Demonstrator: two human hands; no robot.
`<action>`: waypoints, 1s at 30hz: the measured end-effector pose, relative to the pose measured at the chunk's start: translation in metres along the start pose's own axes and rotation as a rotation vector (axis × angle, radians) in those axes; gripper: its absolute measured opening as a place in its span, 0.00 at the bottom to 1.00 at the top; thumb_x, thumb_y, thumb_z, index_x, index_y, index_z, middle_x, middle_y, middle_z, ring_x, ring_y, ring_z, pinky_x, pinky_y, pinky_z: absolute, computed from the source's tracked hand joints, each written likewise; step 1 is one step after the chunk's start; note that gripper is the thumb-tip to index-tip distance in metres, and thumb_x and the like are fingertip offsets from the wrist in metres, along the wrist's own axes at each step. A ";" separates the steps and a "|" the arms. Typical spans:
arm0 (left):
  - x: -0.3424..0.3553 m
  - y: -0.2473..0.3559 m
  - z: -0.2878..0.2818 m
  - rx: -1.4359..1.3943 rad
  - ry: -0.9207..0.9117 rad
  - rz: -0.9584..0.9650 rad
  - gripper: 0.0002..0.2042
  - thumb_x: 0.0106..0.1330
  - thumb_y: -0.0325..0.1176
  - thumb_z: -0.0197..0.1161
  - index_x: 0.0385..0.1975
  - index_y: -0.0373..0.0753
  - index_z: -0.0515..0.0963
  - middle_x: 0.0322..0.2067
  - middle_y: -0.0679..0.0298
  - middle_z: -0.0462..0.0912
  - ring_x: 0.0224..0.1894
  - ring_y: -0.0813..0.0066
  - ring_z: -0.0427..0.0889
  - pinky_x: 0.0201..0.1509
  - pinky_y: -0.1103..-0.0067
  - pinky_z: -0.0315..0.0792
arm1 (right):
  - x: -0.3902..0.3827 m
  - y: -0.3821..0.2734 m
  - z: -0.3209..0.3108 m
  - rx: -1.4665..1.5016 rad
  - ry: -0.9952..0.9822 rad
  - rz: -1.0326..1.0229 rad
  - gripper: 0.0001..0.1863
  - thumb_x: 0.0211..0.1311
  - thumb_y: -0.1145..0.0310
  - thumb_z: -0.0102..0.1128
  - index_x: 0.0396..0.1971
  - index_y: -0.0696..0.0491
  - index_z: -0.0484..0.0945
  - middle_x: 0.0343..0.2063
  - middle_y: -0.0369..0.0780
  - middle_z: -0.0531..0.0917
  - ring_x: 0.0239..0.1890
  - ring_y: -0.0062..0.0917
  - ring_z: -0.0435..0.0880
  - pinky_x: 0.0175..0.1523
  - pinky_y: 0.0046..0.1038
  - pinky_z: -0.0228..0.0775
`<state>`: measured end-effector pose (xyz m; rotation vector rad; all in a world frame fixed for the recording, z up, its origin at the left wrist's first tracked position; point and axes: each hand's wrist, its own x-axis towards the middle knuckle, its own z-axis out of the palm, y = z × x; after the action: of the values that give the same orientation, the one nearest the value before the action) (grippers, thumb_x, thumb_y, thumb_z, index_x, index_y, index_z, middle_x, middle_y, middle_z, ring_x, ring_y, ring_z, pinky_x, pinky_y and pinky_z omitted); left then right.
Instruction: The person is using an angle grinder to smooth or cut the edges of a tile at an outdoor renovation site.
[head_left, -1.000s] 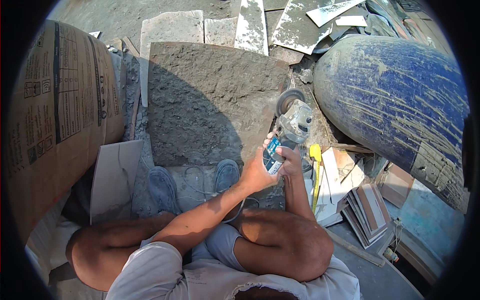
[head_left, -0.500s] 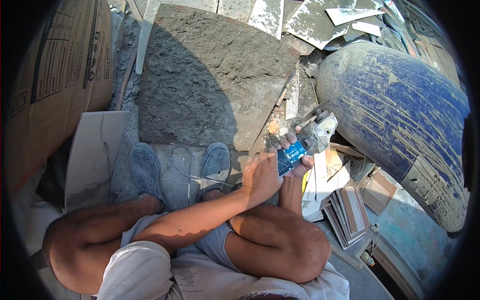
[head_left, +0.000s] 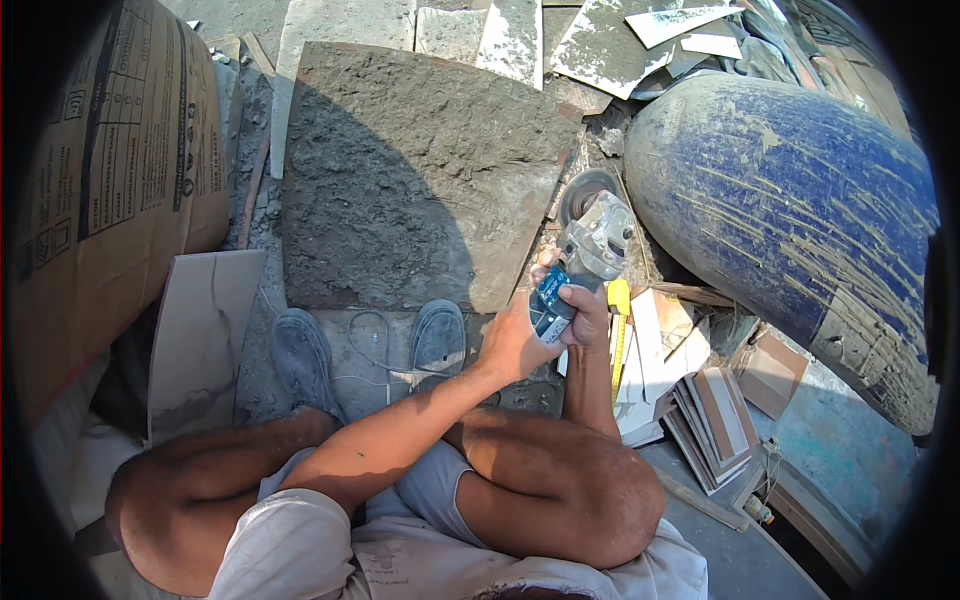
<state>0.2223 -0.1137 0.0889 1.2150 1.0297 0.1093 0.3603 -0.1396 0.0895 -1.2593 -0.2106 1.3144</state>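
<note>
While I'm clamping both hands, left hand [head_left: 515, 335] and right hand [head_left: 588, 305], on the angle grinder [head_left: 585, 250], its disc is sitting at the mortar-coated slab's [head_left: 420, 170] right edge; blue drum [head_left: 790, 210] is crowding the right, fingers are hiding the blue body.

Outdoor work site in hard sunlight w/ sharp shadows. Dusty concrete ground [head_left: 380, 370] strewn w/ broken tile offcuts [head_left: 620, 40]. Big blue drum [head_left: 790, 220] right, cardboard box [head_left: 110, 190] left, possibly leaning.
</note>
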 end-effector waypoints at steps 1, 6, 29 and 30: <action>0.005 -0.005 -0.003 -0.025 0.001 -0.034 0.33 0.46 0.44 0.75 0.47 0.31 0.67 0.39 0.42 0.83 0.44 0.43 0.83 0.47 0.61 0.76 | 0.007 0.001 0.010 -0.045 0.048 0.027 0.30 0.43 0.79 0.68 0.52 0.61 0.73 0.42 0.45 0.83 0.40 0.32 0.85 0.47 0.32 0.80; 0.018 -0.007 0.010 -0.167 0.114 -0.134 0.34 0.45 0.44 0.76 0.49 0.32 0.68 0.41 0.45 0.82 0.46 0.50 0.84 0.50 0.65 0.76 | 0.037 -0.005 0.016 -0.381 0.129 0.133 0.22 0.44 0.75 0.70 0.44 0.60 0.78 0.35 0.41 0.84 0.34 0.27 0.85 0.42 0.27 0.79; 0.055 -0.032 0.026 -0.639 -0.030 0.055 0.34 0.44 0.27 0.74 0.54 0.36 0.67 0.43 0.63 0.80 0.44 0.75 0.80 0.49 0.75 0.74 | 0.061 -0.019 0.045 -0.930 0.269 0.136 0.19 0.45 0.74 0.73 0.40 0.58 0.79 0.33 0.37 0.84 0.32 0.20 0.80 0.39 0.25 0.72; 0.055 -0.031 0.023 -0.630 -0.054 0.050 0.34 0.44 0.27 0.74 0.55 0.36 0.67 0.44 0.63 0.80 0.45 0.75 0.80 0.50 0.75 0.73 | 0.062 -0.021 0.051 -1.000 0.247 0.131 0.20 0.44 0.74 0.74 0.40 0.58 0.79 0.34 0.37 0.84 0.33 0.21 0.80 0.40 0.26 0.73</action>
<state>0.2568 -0.1110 0.0310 0.6637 0.8279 0.4061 0.3561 -0.0569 0.0939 -2.2872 -0.6693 1.1589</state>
